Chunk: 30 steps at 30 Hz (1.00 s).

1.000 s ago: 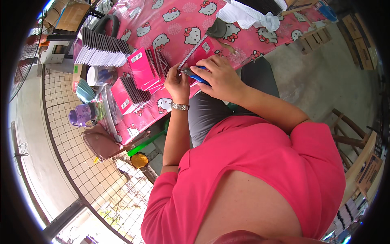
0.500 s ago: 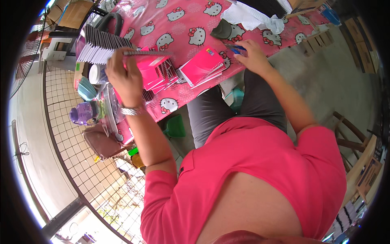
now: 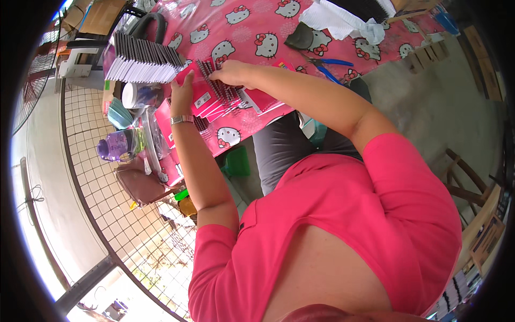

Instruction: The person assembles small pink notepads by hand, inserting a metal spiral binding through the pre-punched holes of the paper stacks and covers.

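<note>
Several pink-covered spiral notebooks (image 3: 203, 101) lie in an uneven pile near the table's front edge, dark coils toward the right. My left hand (image 3: 182, 95) grips the top notebook by its left side, thumb up. From the right, my right hand (image 3: 234, 73) reaches across with fingers closed at that notebook's coil edge. Partly under my right forearm lies another small pile of pink notebooks (image 3: 260, 100). Blue-handled pliers (image 3: 328, 65) rest on the table, apart from both hands.
A tall stack of coil-bound notebooks (image 3: 144, 60) stands at the back left. Nearby are a white-lidded jar (image 3: 130, 95) and a purple bottle (image 3: 111, 147). White cloth (image 3: 343, 21) and a dark grey piece (image 3: 299, 37) lie toward the back right. A green dustpan-like thing (image 3: 236, 161) sits below the table.
The pliers have left my right hand and lie on the table. That hand has moved left to the notebook. My left hand has lowered the notebook it held raised onto the pile.
</note>
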Motion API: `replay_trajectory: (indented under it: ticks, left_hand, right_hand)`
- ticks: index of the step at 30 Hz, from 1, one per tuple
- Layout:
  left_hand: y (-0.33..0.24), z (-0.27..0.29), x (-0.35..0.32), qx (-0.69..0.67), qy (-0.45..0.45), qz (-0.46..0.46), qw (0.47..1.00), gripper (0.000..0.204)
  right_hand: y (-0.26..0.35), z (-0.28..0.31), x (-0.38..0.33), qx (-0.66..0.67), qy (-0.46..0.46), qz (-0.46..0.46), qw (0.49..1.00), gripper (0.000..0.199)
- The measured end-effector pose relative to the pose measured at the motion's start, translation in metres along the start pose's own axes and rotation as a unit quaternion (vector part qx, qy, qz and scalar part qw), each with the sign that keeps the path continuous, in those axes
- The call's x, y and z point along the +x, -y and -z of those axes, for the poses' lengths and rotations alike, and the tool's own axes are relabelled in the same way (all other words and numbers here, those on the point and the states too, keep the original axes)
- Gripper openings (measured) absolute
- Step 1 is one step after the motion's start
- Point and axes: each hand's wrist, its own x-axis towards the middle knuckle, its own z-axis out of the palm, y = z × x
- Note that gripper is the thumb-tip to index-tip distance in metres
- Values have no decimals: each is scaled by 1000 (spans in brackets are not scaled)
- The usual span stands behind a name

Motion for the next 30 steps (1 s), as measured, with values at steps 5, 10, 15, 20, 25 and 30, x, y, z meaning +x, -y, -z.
replay_trajectory:
  ticks: [5,10,15,20,25,30]
  left_hand:
    - [33,7,34,-43,42,97,993,103]
    - [18,-3,31,-73,56,95,991,98]
    - [-2,-15,35,-89,121,115,982,91]
    - [28,-10,51,-95,124,120,980,105]
    - [23,-9,40,-48,93,83,991,102]
    - [-12,-8,27,115,-7,-17,993,96]
  right_hand:
    - [0,-5,6,55,18,-33,998,54]
    - [4,-18,8,227,8,-70,971,46]
    - [-2,-17,18,245,-24,-63,967,32]
    - [15,-45,12,203,-134,-80,967,37]
    - [14,-47,3,244,-145,-100,954,44]
    - [4,-26,4,426,19,16,904,85]
